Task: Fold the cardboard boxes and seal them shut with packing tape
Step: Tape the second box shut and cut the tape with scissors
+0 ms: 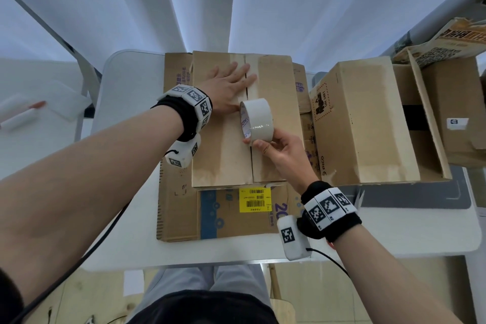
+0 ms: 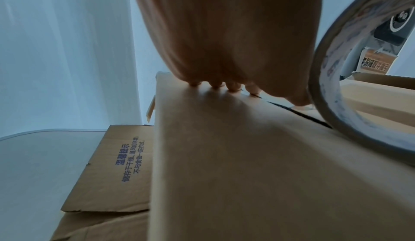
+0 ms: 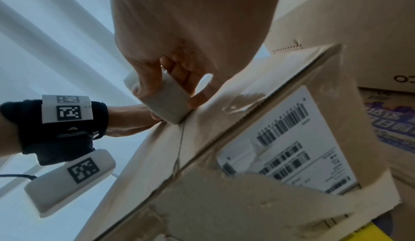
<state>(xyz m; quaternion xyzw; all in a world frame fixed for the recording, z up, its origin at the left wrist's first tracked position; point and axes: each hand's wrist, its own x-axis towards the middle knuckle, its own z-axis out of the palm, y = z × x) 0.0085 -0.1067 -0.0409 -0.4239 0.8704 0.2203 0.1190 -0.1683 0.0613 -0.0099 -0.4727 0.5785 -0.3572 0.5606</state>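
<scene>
Left hand point(image 1: 228, 84) lies flat, fingers straight, pressing the closed flaps of the box point(image 1: 223, 155) in the middle of the table point(image 1: 126, 92). Right hand point(image 1: 282, 151) grips the tape roll point(image 1: 256, 118), standing on edge over the centre seam.

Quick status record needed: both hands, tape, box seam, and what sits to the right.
left hand: flat, pressing the box flaps
right hand: holding the tape roll
tape roll: standing on edge on the seam
seam: closed; near stretch not yet taped
to the right: a second box, lying on its side
underneath: flattened cardboard
</scene>
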